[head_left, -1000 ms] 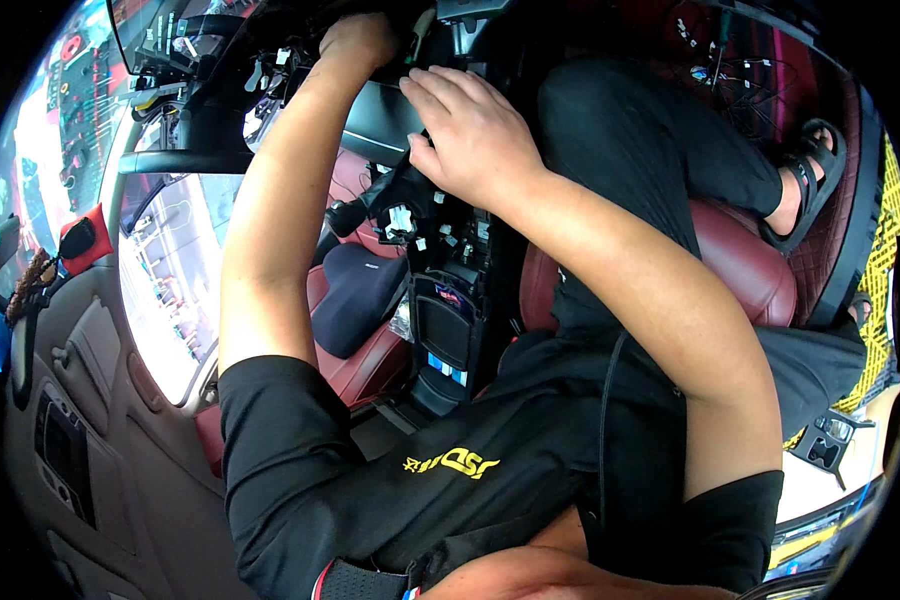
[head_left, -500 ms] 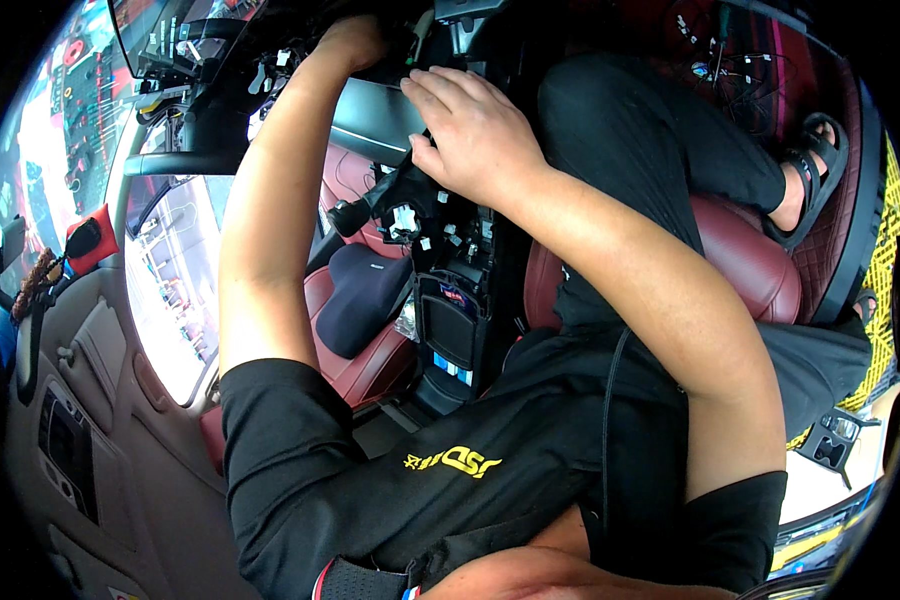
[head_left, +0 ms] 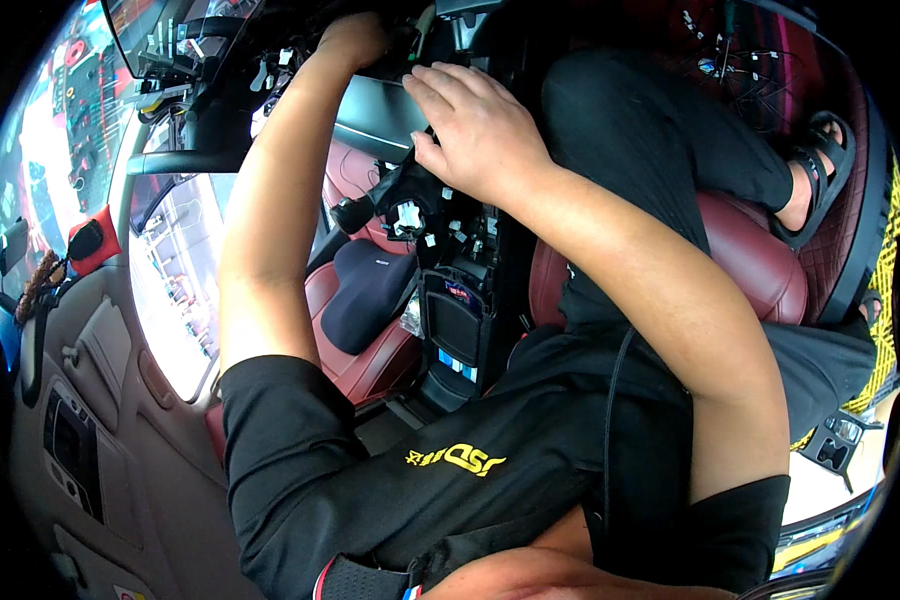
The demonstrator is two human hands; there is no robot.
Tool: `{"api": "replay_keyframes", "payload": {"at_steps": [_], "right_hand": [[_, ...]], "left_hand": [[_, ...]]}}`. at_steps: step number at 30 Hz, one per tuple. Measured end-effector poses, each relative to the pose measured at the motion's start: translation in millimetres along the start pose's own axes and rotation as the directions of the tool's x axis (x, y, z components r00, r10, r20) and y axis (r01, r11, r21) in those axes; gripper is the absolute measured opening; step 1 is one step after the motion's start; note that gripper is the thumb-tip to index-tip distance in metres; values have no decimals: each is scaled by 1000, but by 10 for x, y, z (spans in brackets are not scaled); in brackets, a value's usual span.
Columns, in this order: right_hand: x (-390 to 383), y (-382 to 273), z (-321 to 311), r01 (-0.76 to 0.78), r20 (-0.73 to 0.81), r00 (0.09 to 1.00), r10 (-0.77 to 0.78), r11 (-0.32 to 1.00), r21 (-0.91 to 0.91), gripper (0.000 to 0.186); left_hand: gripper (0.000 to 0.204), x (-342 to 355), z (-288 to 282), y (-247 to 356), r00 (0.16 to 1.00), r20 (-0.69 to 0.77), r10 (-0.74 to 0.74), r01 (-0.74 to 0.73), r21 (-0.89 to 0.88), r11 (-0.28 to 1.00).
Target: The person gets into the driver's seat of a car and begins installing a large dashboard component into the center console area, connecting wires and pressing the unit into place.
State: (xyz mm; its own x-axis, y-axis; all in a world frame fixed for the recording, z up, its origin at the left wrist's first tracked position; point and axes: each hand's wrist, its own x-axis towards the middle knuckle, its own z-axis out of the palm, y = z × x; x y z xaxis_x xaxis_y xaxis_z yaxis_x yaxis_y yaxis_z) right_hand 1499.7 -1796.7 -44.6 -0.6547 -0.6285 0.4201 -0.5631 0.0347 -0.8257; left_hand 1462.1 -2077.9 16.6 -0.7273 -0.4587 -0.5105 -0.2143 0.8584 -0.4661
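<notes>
My left hand [head_left: 355, 42] reaches into the dark opening of the taken-apart dashboard at the top. Its fingers vanish in shadow, so what they touch is hidden. My right hand [head_left: 480, 135] lies with fingers stretched out, palm down, by the right end of a smooth grey trim panel [head_left: 375, 112]. The thumb stands apart from the fingers, and no object shows in that hand. Just below it, white plugs [head_left: 407, 217] and loose wiring sit on the stripped centre console [head_left: 457, 330].
A dark cushion [head_left: 368, 300] rests on a red leather seat [head_left: 375, 365] left of the console. My bent leg [head_left: 620, 130] stands close to the right forearm. Loose wires [head_left: 745, 75] lie on the dark red floor, near my sandal [head_left: 820, 180].
The view has shifted slightly. Both hands keep nearly the same places and poses against the dashboard.
</notes>
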Motion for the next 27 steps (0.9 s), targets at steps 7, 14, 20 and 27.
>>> {"api": "replay_keyframes", "payload": {"at_steps": [7, 14, 20, 27], "right_hand": [[1, -14, 9, -2, -6, 1000, 1, 1000, -9, 56], [2, -6, -15, 11, -42, 999, -10, 1000, 11, 55], [2, -17, 13, 43, -86, 995, -43, 999, -6, 52], [-10, -21, 33, 39, -95, 995, -39, 999, 7, 49]], "left_hand": [[61, 259, 322, -217, 1000, 3, -8, 7, 136, 991], [27, 157, 154, -37, 991, 1, 131, -129, 188, 974], [37, -116, -190, 342, 965, 25, -262, 259, 96, 961], [45, 54, -156, 409, 918, 233, -321, 259, 259, 931]]}}
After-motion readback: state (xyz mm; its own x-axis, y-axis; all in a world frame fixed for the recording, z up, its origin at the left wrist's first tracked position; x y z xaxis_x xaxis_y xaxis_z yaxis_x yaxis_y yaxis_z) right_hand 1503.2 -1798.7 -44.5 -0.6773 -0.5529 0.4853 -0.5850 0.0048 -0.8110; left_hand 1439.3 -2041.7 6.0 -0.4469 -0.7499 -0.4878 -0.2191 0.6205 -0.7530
